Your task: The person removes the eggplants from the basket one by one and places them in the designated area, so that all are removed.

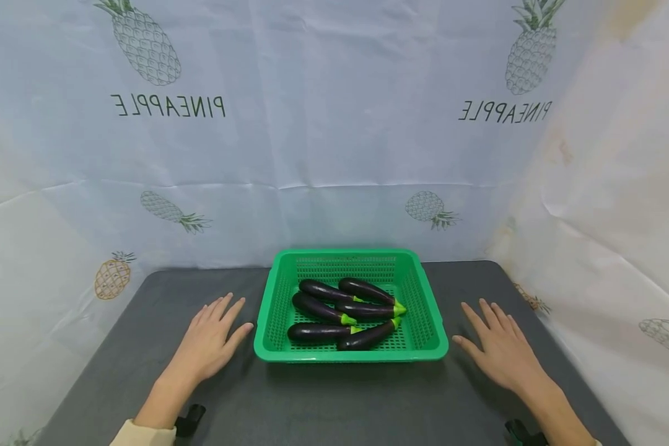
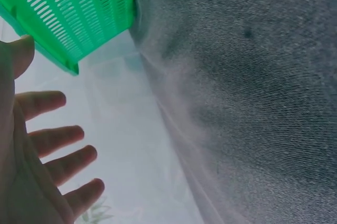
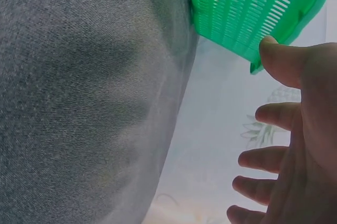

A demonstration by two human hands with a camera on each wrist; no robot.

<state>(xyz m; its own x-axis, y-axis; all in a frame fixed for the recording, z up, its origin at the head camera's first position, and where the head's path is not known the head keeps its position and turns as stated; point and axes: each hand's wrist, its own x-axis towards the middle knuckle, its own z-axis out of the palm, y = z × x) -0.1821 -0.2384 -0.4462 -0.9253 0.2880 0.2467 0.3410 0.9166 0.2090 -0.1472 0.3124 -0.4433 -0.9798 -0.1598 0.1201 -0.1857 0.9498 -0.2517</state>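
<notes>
A green plastic basket (image 1: 351,357) with slotted walls stands at the far middle of the dark table. Several dark purple eggplants (image 1: 319,332) with green caps lie inside it. To the basket's left my left hand (image 1: 207,341) has its fingers spread and holds nothing. My right hand (image 1: 502,353) is on the other side, fingers also spread, a short way from the basket's right wall. In the left wrist view the basket's side (image 2: 79,13) shows beyond the thumb. The right wrist view has the basket wall (image 3: 242,13) near the right thumb, apart from it.
The grey tabletop (image 1: 334,409) extends in front of the basket and under both hands. A pale cloth (image 1: 334,136) printed with pineapples hangs right behind the table's far edge and along both sides.
</notes>
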